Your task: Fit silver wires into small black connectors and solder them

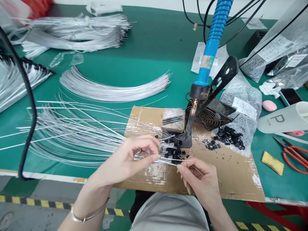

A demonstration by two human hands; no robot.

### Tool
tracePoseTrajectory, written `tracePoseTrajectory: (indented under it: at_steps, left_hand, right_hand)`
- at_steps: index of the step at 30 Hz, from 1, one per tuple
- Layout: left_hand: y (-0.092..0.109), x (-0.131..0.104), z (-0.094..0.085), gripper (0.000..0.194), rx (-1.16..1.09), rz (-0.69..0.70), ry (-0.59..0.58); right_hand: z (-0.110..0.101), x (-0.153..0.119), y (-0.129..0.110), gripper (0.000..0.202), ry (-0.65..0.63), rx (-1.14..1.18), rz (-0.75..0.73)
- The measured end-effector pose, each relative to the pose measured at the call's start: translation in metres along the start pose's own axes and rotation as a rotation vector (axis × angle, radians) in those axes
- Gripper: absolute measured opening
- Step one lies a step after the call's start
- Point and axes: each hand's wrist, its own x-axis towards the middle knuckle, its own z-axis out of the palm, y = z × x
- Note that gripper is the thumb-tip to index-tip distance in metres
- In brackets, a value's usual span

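My left hand point(141, 154) pinches a thin white wire point(166, 163) between thumb and fingertips, above the cardboard. To its right, my right hand point(198, 178) is closed at the wire's end, and a fine silvery strand point(209, 182) runs back across its fingers. Small black connector pieces point(175, 150), some with white wires attached, lie just beyond my fingertips. The loose white wires point(81, 138) spread out to the left, partly behind my left hand. Above the pieces, a blue-handled soldering iron point(211, 41) points downward in a black holder.
A curved wire bundle point(115, 88) lies behind, with tied bundles point(77, 32) at the back left. Near the iron are a whitish block point(173, 120) and a black fan point(209, 115). Rightward are a bag of black parts point(229, 138), a white cup point(284, 118), a yellow sponge point(272, 163) and orange-handled pliers point(292, 154).
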Motion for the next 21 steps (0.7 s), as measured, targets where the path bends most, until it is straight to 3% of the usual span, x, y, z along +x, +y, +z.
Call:
tracePoseTrajectory:
  at_steps: [3, 9, 16, 21]
  left_hand:
    - [-0.002, -0.004, -0.003, 0.022, -0.006, -0.007, -0.015]
    - [-0.009, -0.007, -0.007, 0.024, -0.053, -0.038, -0.068]
    - [-0.012, -0.007, -0.012, 0.028, -0.042, -0.001, -0.122]
    - [0.006, -0.01, 0.006, 0.016, 0.169, -0.101, -0.096]
  right_hand:
    - [0.001, -0.001, 0.002, 0.038, 0.028, 0.059, 0.059]
    - [-0.003, -0.002, 0.0, 0.038, -0.008, 0.042, 0.038]
    - [-0.005, 0.001, -0.002, 0.029, -0.101, -0.073, -0.175]
    - [-0.008, 0.002, -0.006, 0.025, -0.121, -0.304, -0.324]
